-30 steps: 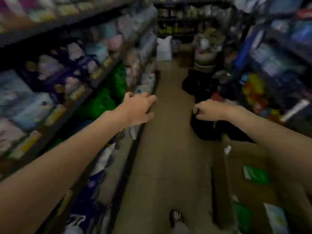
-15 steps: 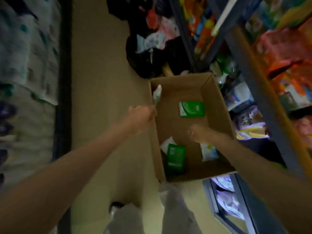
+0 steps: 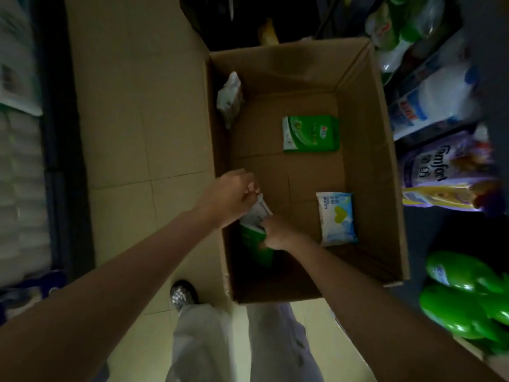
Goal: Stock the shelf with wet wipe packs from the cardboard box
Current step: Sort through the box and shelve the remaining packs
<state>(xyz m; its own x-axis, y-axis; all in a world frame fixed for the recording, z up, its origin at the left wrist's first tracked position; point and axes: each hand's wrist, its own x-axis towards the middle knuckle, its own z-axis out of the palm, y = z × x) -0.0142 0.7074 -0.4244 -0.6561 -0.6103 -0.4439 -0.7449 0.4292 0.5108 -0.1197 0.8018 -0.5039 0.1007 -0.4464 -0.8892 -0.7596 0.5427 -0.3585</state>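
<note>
Head view: both hands (image 3: 256,213) grip packs (image 3: 257,213) inside box (image 3: 366,161).

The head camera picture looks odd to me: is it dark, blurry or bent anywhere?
Head view: dim overall, the cardboard box near corner in shadow; wide-angle bending stretches the forearms; shelf goods at the edges are smeared, while the green pack stays fairly sharp; glare glints on the green bottles.

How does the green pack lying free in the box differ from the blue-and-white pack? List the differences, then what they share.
The green pack is mostly green; the blue-and-white pack shows a pale heart shape. The green pack lies farther from the hands, the blue-and-white pack nearer the right hand. Both lie flat on the cardboard box floor, untouched.
</note>
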